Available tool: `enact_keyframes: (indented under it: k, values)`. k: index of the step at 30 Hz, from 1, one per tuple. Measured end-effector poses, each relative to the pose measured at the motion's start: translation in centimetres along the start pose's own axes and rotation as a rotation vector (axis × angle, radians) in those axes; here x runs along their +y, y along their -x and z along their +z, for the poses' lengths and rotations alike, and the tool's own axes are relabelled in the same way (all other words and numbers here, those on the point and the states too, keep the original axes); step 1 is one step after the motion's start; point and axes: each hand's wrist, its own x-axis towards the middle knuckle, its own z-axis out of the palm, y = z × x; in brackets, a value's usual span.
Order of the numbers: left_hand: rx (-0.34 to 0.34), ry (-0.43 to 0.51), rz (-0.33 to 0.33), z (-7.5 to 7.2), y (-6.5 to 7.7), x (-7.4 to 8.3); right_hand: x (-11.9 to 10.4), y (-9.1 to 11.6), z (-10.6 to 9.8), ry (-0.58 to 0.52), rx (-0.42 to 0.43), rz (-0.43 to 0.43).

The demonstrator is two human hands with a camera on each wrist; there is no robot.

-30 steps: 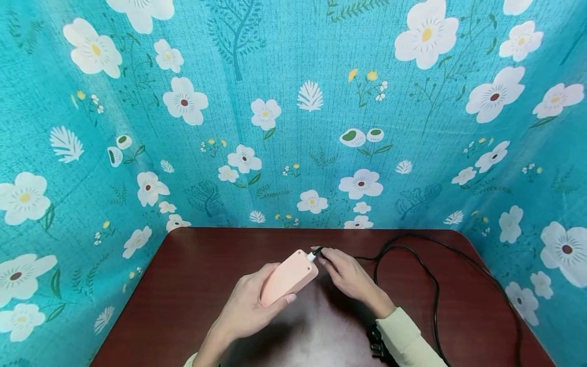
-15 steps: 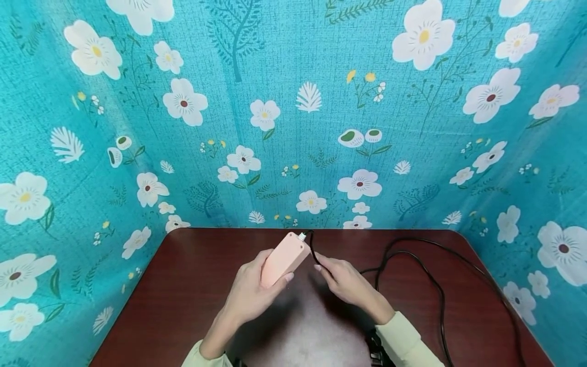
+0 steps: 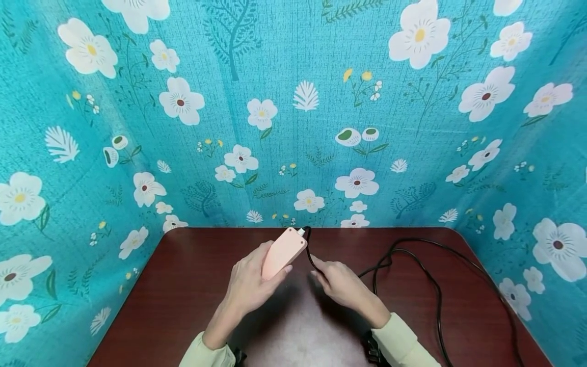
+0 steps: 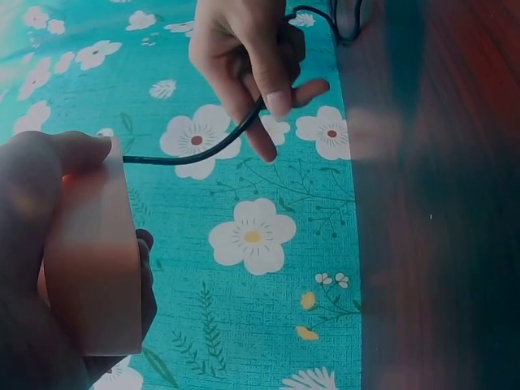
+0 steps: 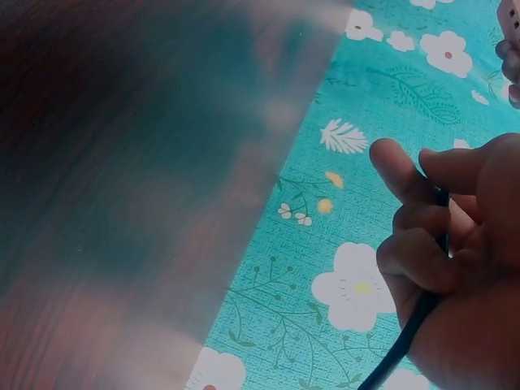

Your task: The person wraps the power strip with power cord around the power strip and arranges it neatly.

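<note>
My left hand [image 3: 249, 280] grips a pale pink power strip [image 3: 283, 253], held tilted above the table with its cord end pointing away. Small dark slots show on the strip's [image 5: 515, 15] face in the right wrist view. From a white collar [image 3: 301, 232] at that end, a black cord [image 3: 309, 247] bends down to my right hand [image 3: 346, 285]. The thumb and curled fingers of the right hand [image 5: 455, 252] hold the cord, which runs through the palm. In the left wrist view, a slack curve of cord [image 4: 183, 160] spans the space between both hands.
More of the black cord [image 3: 437, 295] lies in loops over the right side of the dark red-brown table [image 3: 183, 285]. A turquoise flowered cloth [image 3: 293, 132] hangs behind the table and along both sides.
The power strip has moved up and away toward the table's far edge. My right hand has slid from beside the white collar down along the cord, leaving a bent length of cord between.
</note>
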Motion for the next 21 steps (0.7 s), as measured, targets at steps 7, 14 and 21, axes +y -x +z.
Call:
enact_keyframes:
  k: [7, 14, 21]
  values:
    - [0.007, -0.048, 0.042, 0.4, -0.2, -0.4, -0.4, 0.4, 0.2, 0.012, 0.008, 0.01]
    - [0.003, -0.123, 0.085, 0.9, -0.4, -0.6, -0.9, 0.8, 0.2, 0.043, -0.004, -0.019]
    - [0.047, -0.266, 0.19, 1.6, -0.7, -1.0, -1.3, 1.0, 0.1, 0.056, -0.04, -0.053]
